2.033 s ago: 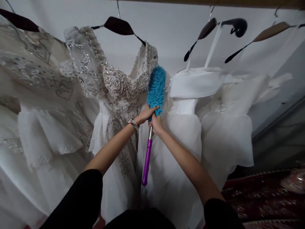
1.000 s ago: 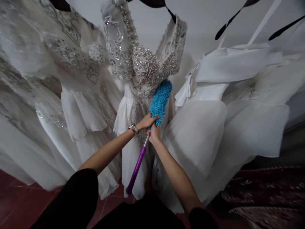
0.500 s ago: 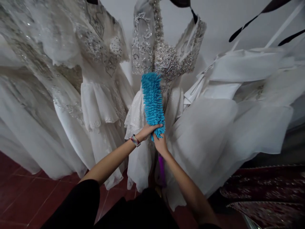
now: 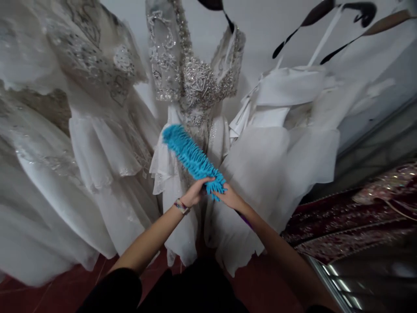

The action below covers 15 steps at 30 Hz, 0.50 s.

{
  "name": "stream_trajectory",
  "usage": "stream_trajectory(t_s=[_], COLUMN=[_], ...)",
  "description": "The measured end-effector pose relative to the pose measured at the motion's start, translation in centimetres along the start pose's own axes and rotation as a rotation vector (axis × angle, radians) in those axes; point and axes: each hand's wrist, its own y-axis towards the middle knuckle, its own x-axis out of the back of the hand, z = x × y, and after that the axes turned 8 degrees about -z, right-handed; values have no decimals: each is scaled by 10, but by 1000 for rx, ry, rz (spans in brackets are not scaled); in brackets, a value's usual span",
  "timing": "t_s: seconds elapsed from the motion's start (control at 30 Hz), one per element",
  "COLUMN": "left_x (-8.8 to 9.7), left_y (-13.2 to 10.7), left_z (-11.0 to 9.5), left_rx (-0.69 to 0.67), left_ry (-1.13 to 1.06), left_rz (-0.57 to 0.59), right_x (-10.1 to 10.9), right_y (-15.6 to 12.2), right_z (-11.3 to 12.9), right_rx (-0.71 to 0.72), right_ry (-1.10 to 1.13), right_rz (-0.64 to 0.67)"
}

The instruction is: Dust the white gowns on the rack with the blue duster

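A blue microfibre duster (image 4: 190, 152) with a shaggy head slants up to the left in front of a beaded white dress (image 4: 197, 82). My left hand (image 4: 196, 191), a patterned band on its wrist, is closed around the lower end of the duster's head. Close beside it, my right hand (image 4: 230, 196) also grips the duster at its base. Part of a purple handle (image 4: 244, 219) shows under my right forearm; the rest is hidden.
White gowns (image 4: 104, 143) hang on the left, and a plain white dress (image 4: 270, 143) hangs on the right from dark hangers (image 4: 302, 26). Dark red embellished garments (image 4: 352, 226) lie at lower right. Red tiles (image 4: 39, 295) cover the floor.
The duster has swung from nearly upright to a leftward slant, its tip lower. Both hands still hold it. The view has shifted to the right, showing more of the red garments.
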Motion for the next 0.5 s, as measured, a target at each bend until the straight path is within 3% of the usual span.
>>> stream_trajectory(t_s=[0.07,0.17,0.33,0.43,0.5], left_x=[-6,-20,-25,-31,-51], left_y=[-7,-17,-37,-38,-31], left_z=[20,59,139,170,174], left_rx=[-11,2,169,238,257], left_ry=[-29,-133,-152,-73,-31], left_rz=[6,-23,-38,15,66], right_x=[24,55,75,79,87], right_y=[-11,-33,-102,-141,-151], right_z=[3,-6,-71,-114,-123], right_rx=[73,85,62,24,-8], right_ry=[-162,-270,-279,-314,-341], right_rz=[99,40,48,-135,-284])
